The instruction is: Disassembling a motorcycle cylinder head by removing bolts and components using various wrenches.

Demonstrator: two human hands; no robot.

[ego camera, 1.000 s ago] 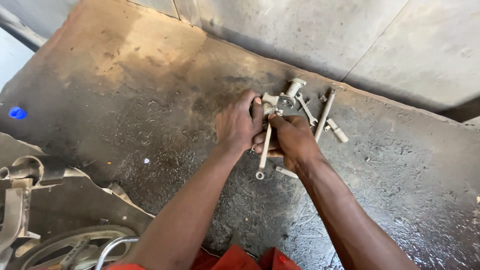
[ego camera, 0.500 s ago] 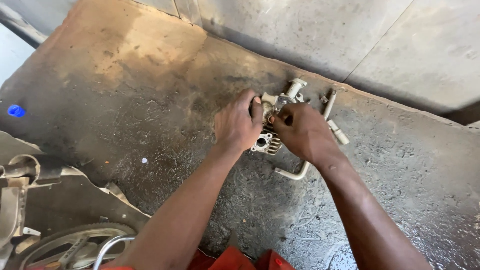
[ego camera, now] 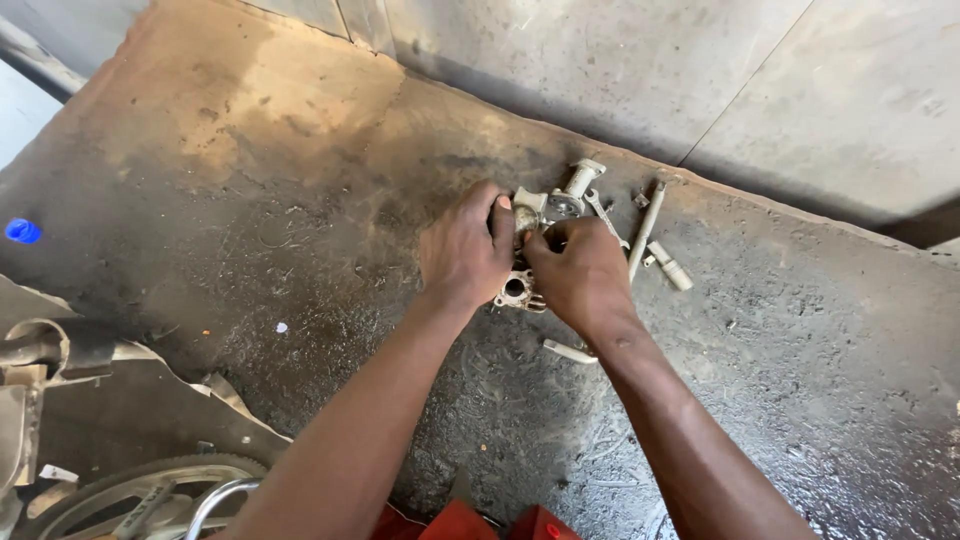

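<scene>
Grimy concrete floor [ego camera: 250, 200] runs up to a grey wall [ego camera: 650, 70]. The person's left hand [ego camera: 462, 250] and right hand [ego camera: 580, 275] each have a closed grip on a small metal pump housing [ego camera: 520, 288] sitting on the floor near the wall. A long bolt [ego camera: 646, 230] and a white sleeve [ego camera: 670, 266] lie just beside it.

A small blue cap [ego camera: 22, 231] lies on the stained concrete floor [ego camera: 250, 200], far to the left of the grey wall [ego camera: 700, 70]. A spoked wheel rim [ego camera: 130, 490] sits at the lower left, well below the cap. Above the rim, a dark metal tube [ego camera: 50, 345] pokes in from the left edge. A little white fleck [ego camera: 281, 327] lies between cap and rim.
</scene>
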